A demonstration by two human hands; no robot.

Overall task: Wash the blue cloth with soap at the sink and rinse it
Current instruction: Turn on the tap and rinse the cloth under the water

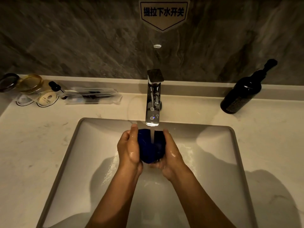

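Nearest us, our left hand (130,148) and right hand (171,153) cup the bunched dark blue cloth (151,145) between them, fingers (134,132) clamped on its sides, over the middle of the white rectangular sink (69,162). Water from the chrome faucet (153,99) at the counter's (32,137) back edge strikes the cloth's top. Squeezing too hard could spray water onto the counter; we judge wet fingers might slip.

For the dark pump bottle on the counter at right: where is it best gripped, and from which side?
Probably the right hand should take the dark pump bottle around its wide lower body, coming from the sink side. It stands upright against the back ledge, so the wall side is closed, and the narrow neck and pump head give less to hold.
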